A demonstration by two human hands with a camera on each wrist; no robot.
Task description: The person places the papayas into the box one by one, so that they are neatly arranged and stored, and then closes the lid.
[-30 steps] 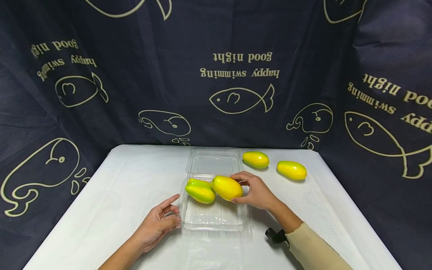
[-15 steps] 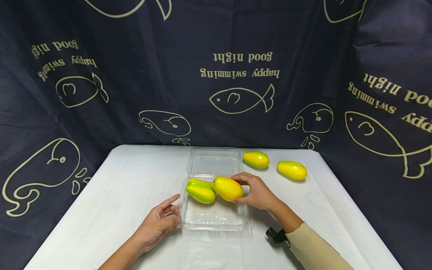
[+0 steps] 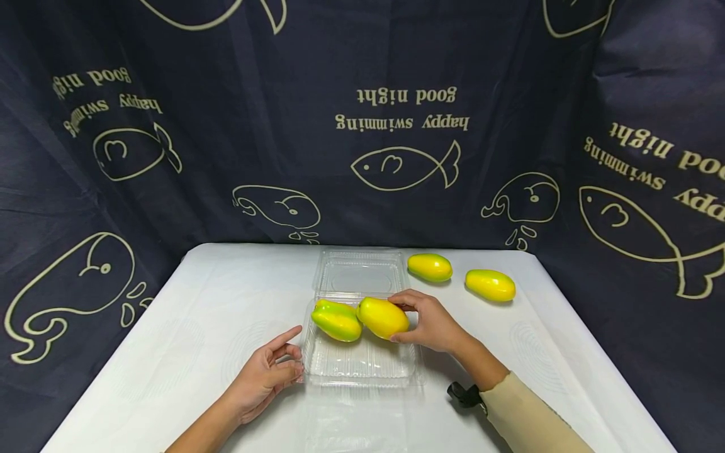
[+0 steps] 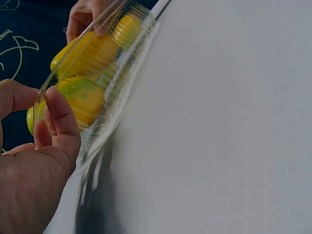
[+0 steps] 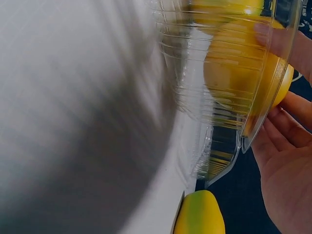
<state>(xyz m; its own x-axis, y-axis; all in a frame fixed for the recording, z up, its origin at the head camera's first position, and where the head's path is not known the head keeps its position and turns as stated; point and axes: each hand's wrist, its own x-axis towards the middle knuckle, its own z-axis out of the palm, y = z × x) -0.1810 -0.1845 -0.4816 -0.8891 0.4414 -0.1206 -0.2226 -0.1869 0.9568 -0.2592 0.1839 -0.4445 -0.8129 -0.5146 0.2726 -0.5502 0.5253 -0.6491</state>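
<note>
A hinged clear plastic container [image 3: 362, 371] lies on the table with its lid [image 3: 361, 277] folded back. My left hand [image 3: 266, 377] pinches the container's left rim between thumb and fingers, as the left wrist view shows. Inside the tray, at its back left, rests a yellow-green papaya [image 3: 337, 321]. Beside it on the right, my right hand [image 3: 427, 321] grips a yellower papaya [image 3: 382, 318] by its right end. The two papayas' ends meet in the head view. Through the tray's ribbed wall in the right wrist view, the gripped papaya [image 5: 234, 68] appears with a thumb on it.
Two more papayas lie on the white table [image 3: 226, 283] at the back right, one papaya [image 3: 429, 268] close to the lid and another papaya [image 3: 490, 285] further right. A dark printed curtain [image 3: 283, 94] stands behind the table and along both sides.
The papaya in my right hand has shifted very slightly right and nearer to me. My left hand and the container stay in place.
</note>
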